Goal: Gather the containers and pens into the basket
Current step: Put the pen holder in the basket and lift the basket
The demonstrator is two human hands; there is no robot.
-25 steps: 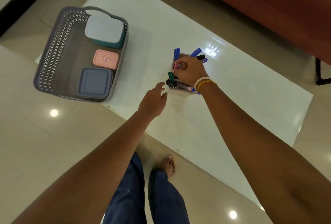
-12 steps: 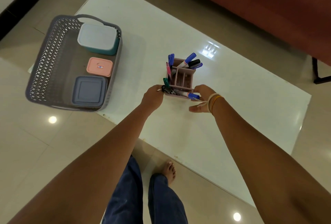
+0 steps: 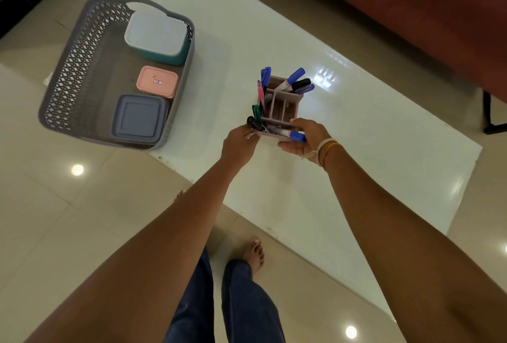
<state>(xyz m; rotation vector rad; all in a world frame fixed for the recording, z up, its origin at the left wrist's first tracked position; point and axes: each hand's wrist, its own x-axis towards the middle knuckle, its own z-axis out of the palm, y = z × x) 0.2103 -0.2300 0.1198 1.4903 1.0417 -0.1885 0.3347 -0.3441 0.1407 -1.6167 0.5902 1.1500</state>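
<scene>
A mauve pen holder full of blue, black, green and pink markers stands on the white table. My left hand grips its near left corner and my right hand cups its near right side, thumb on the rim. The grey lattice basket sits at the table's left end. It holds a teal container with a pale lid, a small pink container and a blue-grey square container.
A dark red sofa runs along the far right. A black furniture leg stands by the table's right end. Tiled floor surrounds the low table, and my legs and bare foot are at its near edge.
My right hand left the markers on top and came down to the holder's near right side. My left hand reached forward and took the holder's near left corner.
</scene>
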